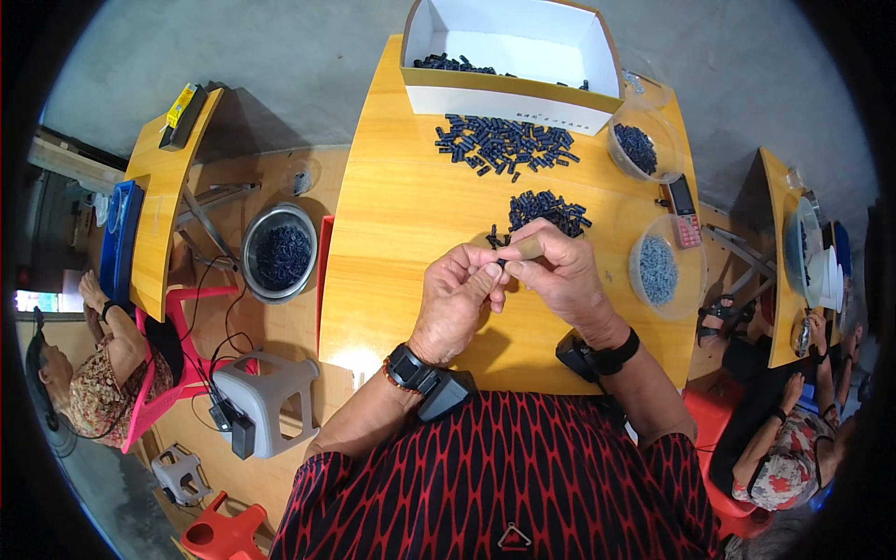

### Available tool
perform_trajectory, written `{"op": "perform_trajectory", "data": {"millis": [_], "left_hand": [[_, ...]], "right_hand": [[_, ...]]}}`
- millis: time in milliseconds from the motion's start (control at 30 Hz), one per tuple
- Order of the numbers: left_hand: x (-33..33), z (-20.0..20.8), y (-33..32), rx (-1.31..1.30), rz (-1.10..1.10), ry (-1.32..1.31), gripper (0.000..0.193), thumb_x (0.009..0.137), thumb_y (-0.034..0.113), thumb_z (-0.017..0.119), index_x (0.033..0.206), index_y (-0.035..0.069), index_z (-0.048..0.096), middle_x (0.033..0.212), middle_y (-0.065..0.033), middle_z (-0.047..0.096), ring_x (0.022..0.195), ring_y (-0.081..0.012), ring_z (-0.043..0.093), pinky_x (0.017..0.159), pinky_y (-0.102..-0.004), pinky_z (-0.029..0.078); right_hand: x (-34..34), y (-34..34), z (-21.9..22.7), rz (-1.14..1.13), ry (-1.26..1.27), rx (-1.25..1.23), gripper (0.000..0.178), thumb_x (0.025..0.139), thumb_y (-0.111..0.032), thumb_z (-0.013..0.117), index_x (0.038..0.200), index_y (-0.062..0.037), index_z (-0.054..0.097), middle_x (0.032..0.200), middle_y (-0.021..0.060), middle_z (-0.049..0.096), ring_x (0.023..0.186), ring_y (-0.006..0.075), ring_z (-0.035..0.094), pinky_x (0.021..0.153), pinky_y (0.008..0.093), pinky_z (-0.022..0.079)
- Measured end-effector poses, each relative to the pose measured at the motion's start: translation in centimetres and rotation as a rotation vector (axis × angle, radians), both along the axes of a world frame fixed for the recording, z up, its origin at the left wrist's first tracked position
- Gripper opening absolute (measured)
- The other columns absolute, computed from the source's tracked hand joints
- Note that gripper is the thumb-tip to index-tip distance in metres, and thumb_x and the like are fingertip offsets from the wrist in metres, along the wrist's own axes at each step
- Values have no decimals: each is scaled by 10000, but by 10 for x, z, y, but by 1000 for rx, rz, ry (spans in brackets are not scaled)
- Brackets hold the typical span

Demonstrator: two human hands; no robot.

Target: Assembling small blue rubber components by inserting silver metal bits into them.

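Note:
My left hand [453,303] and my right hand [565,285] meet over the near part of the wooden table [383,243]. Thumbs and fingertips of both hands are pinched together around a small black part [501,263], mostly covered by the fingers. Just beyond my right hand lies a small heap of short black tube-like parts [551,211], with a few loose ones beside it. Farther back, a wider heap of similar black parts [509,143] spreads in front of a white cardboard box [467,101], which has more of them inside.
Along the table's right side stand a clear bowl [616,154] of black parts, another clear bowl [636,266] of small grey-blue pieces, and a device with red keys [688,230]. On the left are a metal basin [250,271] and a grey stool [266,392]. People sit at side tables.

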State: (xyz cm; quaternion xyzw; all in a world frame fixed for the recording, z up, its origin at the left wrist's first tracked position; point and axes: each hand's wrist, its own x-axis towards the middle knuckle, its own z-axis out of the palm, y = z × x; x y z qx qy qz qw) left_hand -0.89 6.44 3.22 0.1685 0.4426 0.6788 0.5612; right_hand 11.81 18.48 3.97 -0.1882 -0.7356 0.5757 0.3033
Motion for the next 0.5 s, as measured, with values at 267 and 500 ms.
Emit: {"op": "perform_trajectory", "data": {"millis": [267,500], "left_hand": [[-3,0,3,-25,40,-38,96,964,98,607,1013,16,612,965,-72,694,674,-77,557,597,-221,471],[-3,6,6,-64,10,-113,108,977,90,562,970,6,629,892,-58,660,743,-112,595,672,-252,485]], "right_hand": [[3,-2,15,-6,-21,-153,253,815,12,715,1057,48,650,941,83,641,828,139,662,699,244,535],[0,-6,26,22,-182,367,197,769,-22,730,903,41,601,821,152,561,716,308,607,624,376,495]]}}
